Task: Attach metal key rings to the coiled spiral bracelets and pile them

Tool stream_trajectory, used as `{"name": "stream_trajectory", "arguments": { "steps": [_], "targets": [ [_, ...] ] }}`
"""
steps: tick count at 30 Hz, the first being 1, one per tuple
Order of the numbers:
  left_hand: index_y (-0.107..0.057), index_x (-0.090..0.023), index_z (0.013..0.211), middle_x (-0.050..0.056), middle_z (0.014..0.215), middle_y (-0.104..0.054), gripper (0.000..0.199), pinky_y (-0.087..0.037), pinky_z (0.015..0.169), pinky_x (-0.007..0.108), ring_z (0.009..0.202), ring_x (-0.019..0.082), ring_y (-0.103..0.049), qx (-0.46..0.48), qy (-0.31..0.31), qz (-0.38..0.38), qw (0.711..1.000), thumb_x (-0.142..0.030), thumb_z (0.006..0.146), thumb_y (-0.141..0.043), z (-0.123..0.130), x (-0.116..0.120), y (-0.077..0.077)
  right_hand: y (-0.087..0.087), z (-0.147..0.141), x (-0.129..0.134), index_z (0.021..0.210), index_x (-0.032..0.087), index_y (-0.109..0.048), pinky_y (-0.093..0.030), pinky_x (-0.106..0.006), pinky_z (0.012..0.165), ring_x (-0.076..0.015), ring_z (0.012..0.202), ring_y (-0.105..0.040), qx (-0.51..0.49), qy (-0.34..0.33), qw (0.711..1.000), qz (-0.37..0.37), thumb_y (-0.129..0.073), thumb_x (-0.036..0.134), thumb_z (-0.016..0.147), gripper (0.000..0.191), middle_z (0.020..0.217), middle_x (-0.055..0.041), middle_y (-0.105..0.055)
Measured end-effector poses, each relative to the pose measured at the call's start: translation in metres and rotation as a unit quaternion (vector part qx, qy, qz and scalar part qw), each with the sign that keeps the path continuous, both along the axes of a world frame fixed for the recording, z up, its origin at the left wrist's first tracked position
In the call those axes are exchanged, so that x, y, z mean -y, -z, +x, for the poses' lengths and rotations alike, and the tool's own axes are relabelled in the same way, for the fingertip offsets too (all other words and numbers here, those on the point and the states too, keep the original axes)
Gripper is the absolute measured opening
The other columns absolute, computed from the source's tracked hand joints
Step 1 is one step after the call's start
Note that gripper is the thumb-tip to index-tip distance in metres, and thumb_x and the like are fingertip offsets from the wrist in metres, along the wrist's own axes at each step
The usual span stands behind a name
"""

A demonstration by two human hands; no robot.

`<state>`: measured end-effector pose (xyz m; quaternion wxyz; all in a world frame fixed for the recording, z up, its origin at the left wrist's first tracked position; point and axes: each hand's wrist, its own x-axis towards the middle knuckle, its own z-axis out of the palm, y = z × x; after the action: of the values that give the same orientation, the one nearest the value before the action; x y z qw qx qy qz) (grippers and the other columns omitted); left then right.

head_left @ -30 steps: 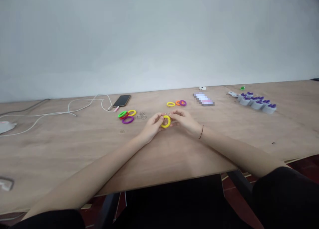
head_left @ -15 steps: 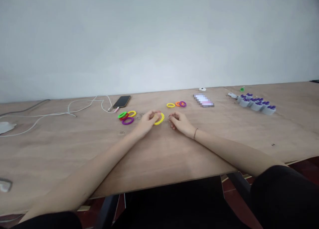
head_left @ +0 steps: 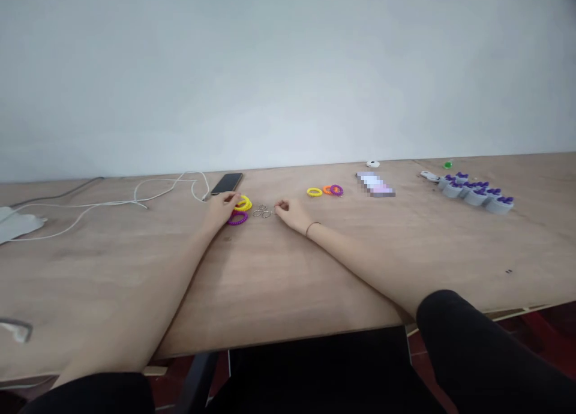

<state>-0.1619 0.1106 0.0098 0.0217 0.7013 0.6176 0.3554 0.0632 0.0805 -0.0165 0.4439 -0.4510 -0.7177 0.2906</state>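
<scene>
My left hand (head_left: 222, 209) is closed at the coil bracelets on the left, its fingers on a yellow coil bracelet (head_left: 243, 204) that overlaps another yellow one. A purple coil bracelet (head_left: 238, 219) lies just below. My right hand (head_left: 288, 213) is closed beside several small metal rings (head_left: 261, 212); what its fingertips pinch is too small to make out. Farther right lie a yellow coil bracelet (head_left: 314, 192), an orange one (head_left: 327, 189) and a purple one (head_left: 336, 190). The green and red bracelets are mostly hidden by my left hand.
A dark phone (head_left: 227, 183) lies behind my left hand, with white cables (head_left: 171, 182) to its left. At the right are a lit phone (head_left: 375, 184), a white case (head_left: 372, 164), grey-white pieces with purple tops (head_left: 474, 196) and a green item (head_left: 448, 164).
My left hand has moved left with the yellow bracelet, to the left group of bracelets. My right hand has moved left, next to the metal rings. The view has shifted slightly.
</scene>
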Motion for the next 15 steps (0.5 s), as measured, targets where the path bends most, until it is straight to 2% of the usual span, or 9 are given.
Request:
{"name": "stream_trajectory", "arguments": {
  "steps": [5, 8, 12, 15],
  "targets": [
    [-0.066, -0.019, 0.096, 0.005, 0.100, -0.067, 0.038, -0.044, 0.082, 0.028, 0.092, 0.021, -0.060, -0.030, -0.016, 0.002, 0.999, -0.042, 0.081, -0.040, 0.002, -0.004, 0.008, 0.004, -0.010, -0.013, 0.076, 0.016, -0.063, -0.043, -0.023, 0.065, -0.0124, 0.069, -0.056, 0.050, 0.014, 0.998, 0.030, -0.050, 0.019, 0.074, 0.013, 0.074, -0.0004, -0.063],
    [-0.065, -0.020, 0.099, 0.005, 0.104, -0.066, 0.039, -0.042, 0.088, 0.029, 0.099, 0.021, -0.057, -0.053, -0.005, 0.000, 0.999, -0.040, 0.084, -0.035, 0.004, -0.002, 0.009, 0.004, -0.018, -0.019, 0.078, 0.018, -0.064, -0.044, -0.024, 0.069, -0.0131, 0.073, -0.058, 0.063, 0.033, 0.997, 0.007, -0.050, 0.022, 0.075, 0.014, 0.077, -0.0003, -0.065],
    [-0.059, -0.017, 0.110, 0.006, 0.115, -0.060, 0.040, -0.037, 0.095, 0.029, 0.107, 0.020, -0.053, -0.099, 0.009, -0.017, 0.995, -0.036, 0.081, -0.038, 0.010, 0.003, 0.010, 0.003, -0.030, -0.023, 0.079, 0.021, -0.065, -0.044, -0.027, 0.074, -0.0157, 0.078, -0.060, 0.072, 0.055, 0.996, -0.018, -0.052, 0.027, 0.076, 0.015, 0.082, -0.0004, -0.067],
    [-0.059, -0.018, 0.110, 0.004, 0.117, -0.059, 0.039, -0.035, 0.097, 0.029, 0.110, 0.019, -0.051, -0.134, 0.025, -0.028, 0.990, -0.033, 0.082, -0.035, 0.013, 0.005, 0.010, 0.001, -0.034, -0.022, 0.077, 0.020, -0.066, -0.044, -0.030, 0.076, -0.0187, 0.081, -0.060, 0.081, 0.067, 0.994, -0.020, -0.052, 0.028, 0.075, 0.016, 0.084, -0.0020, -0.068]
  ]
}}
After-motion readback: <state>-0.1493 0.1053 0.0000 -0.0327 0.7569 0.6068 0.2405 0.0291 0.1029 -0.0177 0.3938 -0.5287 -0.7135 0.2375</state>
